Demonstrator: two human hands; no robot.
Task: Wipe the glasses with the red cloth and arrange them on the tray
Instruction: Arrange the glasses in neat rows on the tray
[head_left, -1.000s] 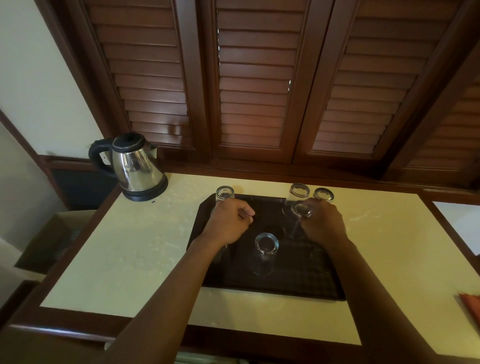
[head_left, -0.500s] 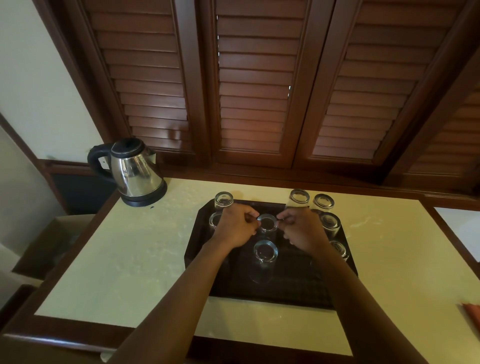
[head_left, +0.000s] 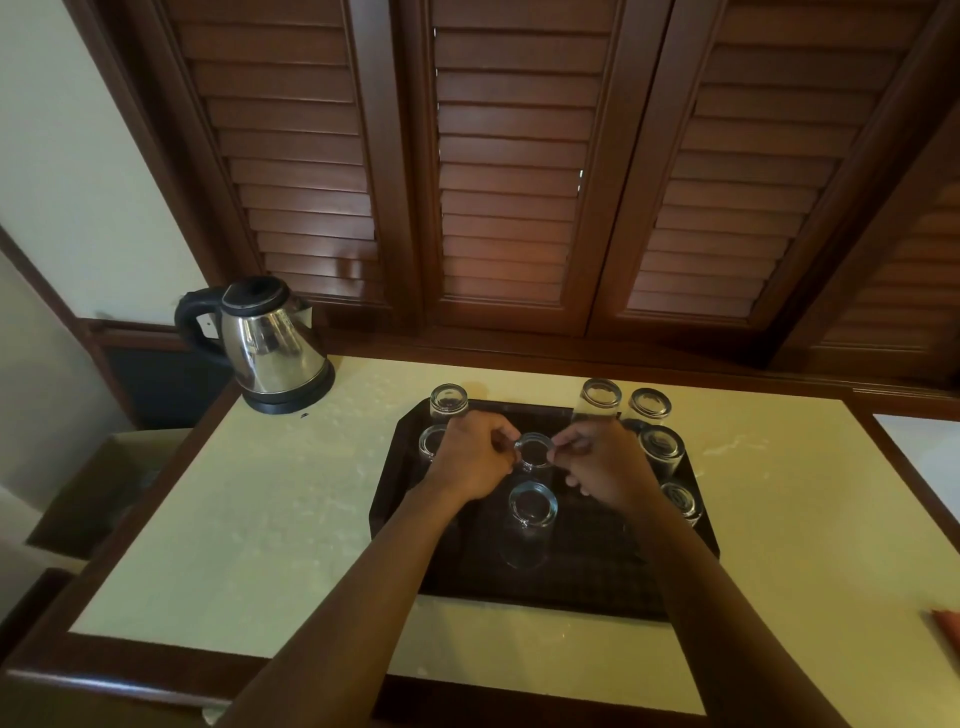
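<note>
- On the dark rectangular tray (head_left: 582, 587), clear drinking glasses stand upside down: three along the far edge, one behind the left hand, two down the right side, one near the middle toward the viewer (head_left: 531, 512)
- Left hand (head_left: 475, 460) and right hand (head_left: 605, 462) both pinch the small clear upturned glass (head_left: 535, 451) at tray centre, fingertips curled to its base from either side; it looks to be resting on the tray
- Red cloth (head_left: 946, 626) lies at the right edge of the cream tabletop (head_left: 270, 519), well apart from both hands, mostly out of view
- Judgement: wiping appears finished or set aside; work is now arranging, nearly complete, with this centre glass being squared up
- Steel electric kettle (head_left: 267, 345) sits at the far left corner, clear of the tray
</note>
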